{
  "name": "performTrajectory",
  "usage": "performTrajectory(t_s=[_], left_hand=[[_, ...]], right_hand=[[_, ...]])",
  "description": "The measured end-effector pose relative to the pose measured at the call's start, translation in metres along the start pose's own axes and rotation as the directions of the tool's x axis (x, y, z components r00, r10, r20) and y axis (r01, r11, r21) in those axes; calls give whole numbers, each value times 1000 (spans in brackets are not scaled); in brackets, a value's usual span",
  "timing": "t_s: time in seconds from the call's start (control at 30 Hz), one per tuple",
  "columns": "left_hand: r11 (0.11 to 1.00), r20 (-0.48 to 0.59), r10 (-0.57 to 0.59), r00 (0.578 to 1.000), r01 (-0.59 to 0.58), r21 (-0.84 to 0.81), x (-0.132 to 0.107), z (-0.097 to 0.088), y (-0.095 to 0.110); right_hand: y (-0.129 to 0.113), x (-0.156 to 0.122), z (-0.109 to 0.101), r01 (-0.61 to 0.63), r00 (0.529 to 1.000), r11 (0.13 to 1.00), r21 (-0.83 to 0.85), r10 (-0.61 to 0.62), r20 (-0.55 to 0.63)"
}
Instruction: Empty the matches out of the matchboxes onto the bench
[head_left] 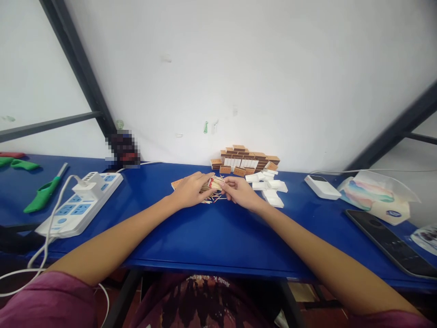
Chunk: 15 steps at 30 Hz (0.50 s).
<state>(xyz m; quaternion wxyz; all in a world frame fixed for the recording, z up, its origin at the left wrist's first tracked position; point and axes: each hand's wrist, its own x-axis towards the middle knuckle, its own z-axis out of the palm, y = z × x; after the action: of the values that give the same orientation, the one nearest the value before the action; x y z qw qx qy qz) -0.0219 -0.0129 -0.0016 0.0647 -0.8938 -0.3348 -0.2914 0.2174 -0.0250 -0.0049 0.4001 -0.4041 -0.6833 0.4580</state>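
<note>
Both my hands meet at the middle of the blue table (211, 237). My left hand (189, 190) and my right hand (240, 192) pinch the same small bundle of matchsticks (216, 183) with red heads, held between the fingertips. Loose matchsticks (213, 198) lie scattered on the table right beneath the hands. Just behind them, against the white wall, stands a stack of brown matchbox sleeves (246, 159). To the right of my right hand lies a heap of white inner trays (269, 186).
A white power strip (80, 205) with a plugged adapter and cable lies at left, beside a green lighter (44, 191). At right are a white power bank (322, 186), a tissue pack (373, 196) and a dark phone (389, 241). Dark metal struts frame both sides.
</note>
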Motion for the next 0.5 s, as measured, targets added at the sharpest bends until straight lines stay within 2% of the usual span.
performTrajectory(t_s=[0.2,0.5], left_hand=[[1000,51,-1,999,2,-7,0,0,1],[996,44,71,996,-68,-63,2,3,1]], right_hand=[[3,0,1,3,1000,999,-52,-2,23],[7,-2,2,-2,998,994,-113,9,64]])
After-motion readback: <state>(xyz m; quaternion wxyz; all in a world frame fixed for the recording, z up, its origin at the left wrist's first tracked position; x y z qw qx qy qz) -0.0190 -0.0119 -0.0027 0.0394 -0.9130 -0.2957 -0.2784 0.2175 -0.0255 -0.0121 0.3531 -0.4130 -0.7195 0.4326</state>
